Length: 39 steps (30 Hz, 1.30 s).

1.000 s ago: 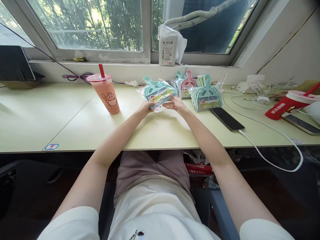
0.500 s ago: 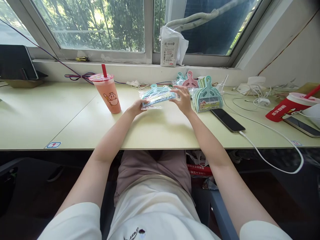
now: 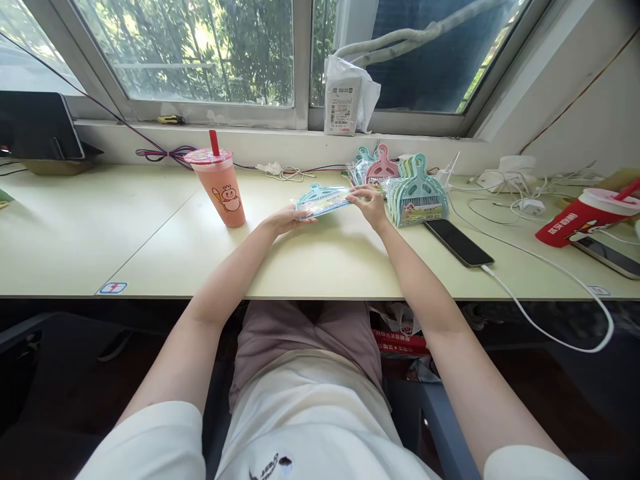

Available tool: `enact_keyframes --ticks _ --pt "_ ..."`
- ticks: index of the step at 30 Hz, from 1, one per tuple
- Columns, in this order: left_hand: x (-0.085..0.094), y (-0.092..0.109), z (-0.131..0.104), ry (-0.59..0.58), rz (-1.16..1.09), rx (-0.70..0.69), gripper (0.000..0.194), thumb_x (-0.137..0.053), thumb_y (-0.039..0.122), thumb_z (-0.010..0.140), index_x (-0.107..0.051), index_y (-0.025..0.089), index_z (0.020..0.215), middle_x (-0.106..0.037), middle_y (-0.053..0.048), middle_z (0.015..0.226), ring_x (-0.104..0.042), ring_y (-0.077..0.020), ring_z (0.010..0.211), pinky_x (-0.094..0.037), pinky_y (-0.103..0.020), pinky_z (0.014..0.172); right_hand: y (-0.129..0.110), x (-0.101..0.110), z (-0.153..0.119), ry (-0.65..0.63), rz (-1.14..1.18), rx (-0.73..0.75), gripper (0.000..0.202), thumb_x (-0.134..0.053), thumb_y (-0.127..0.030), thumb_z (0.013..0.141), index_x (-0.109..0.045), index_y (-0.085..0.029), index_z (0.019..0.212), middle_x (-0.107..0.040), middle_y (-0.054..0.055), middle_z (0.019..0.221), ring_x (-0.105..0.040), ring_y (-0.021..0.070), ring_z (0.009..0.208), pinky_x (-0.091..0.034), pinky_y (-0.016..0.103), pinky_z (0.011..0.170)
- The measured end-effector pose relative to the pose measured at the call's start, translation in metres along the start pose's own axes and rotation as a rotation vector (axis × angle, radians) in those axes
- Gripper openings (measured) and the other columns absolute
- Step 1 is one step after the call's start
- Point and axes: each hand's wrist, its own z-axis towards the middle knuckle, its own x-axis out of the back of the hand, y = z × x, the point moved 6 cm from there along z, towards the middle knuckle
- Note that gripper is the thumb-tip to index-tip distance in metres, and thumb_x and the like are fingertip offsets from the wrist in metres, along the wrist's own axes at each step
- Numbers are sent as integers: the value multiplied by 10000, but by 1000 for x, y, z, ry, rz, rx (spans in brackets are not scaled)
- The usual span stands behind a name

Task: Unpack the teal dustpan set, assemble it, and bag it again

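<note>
Both the left hand (image 3: 286, 218) and the right hand (image 3: 371, 203) pinch one wrapped teal dustpan set (image 3: 323, 199) low over the desk (image 3: 150, 233), with the stacked sets (image 3: 417, 193) beside it untouched.

Red cup (image 3: 583, 217) & 2nd phone (image 3: 607, 257) cut off at right edge. Label text on window packet (image 3: 343, 103) too small to read; far stack of packs (image 3: 373, 167) partly hidden behind nearer stack (image 3: 417, 197).

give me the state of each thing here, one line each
left hand: grips the near end of the dustpan pack
right hand: fingers on the pack's far end
dustpan pack: wrapped, tilted nearly flat, low over the desk
pink drink: upright, lidded, straw in
dustpan stack: propped upright on the desk
phone: face up, screen dark, cable plugged in
</note>
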Motion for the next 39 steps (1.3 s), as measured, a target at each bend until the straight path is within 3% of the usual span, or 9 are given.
enact_keyframes --ticks 12,16,20,23,28,30,33,35,39 --pt "-3 7 -5 -2 193 -84 592 -845 36 677 -633 193 1207 -761 -101 1059 -757 -172 671 -635 -304 730 14 -27 -20 20 171 -171 343 -781 -457 805 -788 -287 1103 -680 61 1404 -533 247 1424 -413 451 1215" --pt "-8 3 -4 -54 179 -55 554 -842 69 675 -648 170 1183 -773 -125 1050 -761 -195 675 -639 -353 781 27 -30 -18 13 252 -296 588 -767 -365 772 -667 -346 1351 -689 15 1414 -645 195 1247 -527 402 1113" --pt "-30 4 -12 -177 200 -31 510 -798 336 778 -667 160 1238 -763 -182 1170 -788 -292 900 -651 -413 809 46 -20 -14 87 323 -516 655 -740 -309 734 -668 -272 1384 -763 46 1239 -721 167 922 -629 340 863" --pt "-55 12 -22 -171 235 -179 790 -768 529 810 -500 247 1497 -661 -174 1424 -707 -348 1206 -649 -471 884 45 -7 -10 177 370 -523 648 -723 -282 747 -666 -293 1392 -760 39 1250 -722 150 922 -620 305 824" --pt "-91 21 -35 42 426 -547 1401 -932 479 680 24 293 1687 -545 -178 1563 -591 -333 1389 -623 -411 978 25 4 -6 239 363 -414 668 -689 -336 818 -583 -383 1476 -699 -4 1389 -695 171 1138 -618 313 867" --pt "-89 22 -34 197 401 -567 1235 -844 500 800 -22 266 1692 -639 -165 1461 -710 -303 1216 -651 -385 893 13 7 -4 227 350 -378 667 -710 -382 829 -576 -402 1482 -723 -17 1341 -693 183 1151 -617 331 876" --pt "-79 29 -28 310 340 -517 685 -637 449 974 -406 233 1581 -744 -124 1274 -784 -213 821 -667 -351 724 -11 23 1 175 347 -286 675 -802 -457 793 -616 -406 1440 -769 -32 1226 -683 208 1175 -614 369 919" --pt "-83 35 -22 246 346 -502 417 -598 399 994 -622 205 1363 -769 -115 1183 -764 -176 704 -658 -325 673 -28 45 2 90 329 -199 677 -874 -499 735 -669 -388 1371 -782 -32 1195 -669 216 1209 -605 387 976" --pt "-132 30 -3 23 389 -486 311 -608 366 987 -657 190 1239 -775 -107 1111 -757 -170 673 -640 -315 646 -38 124 -1 12 200 -174 585 -929 -538 651 -765 -335 1175 -809 -11 1072 -724 247 1144 -634 409 935"
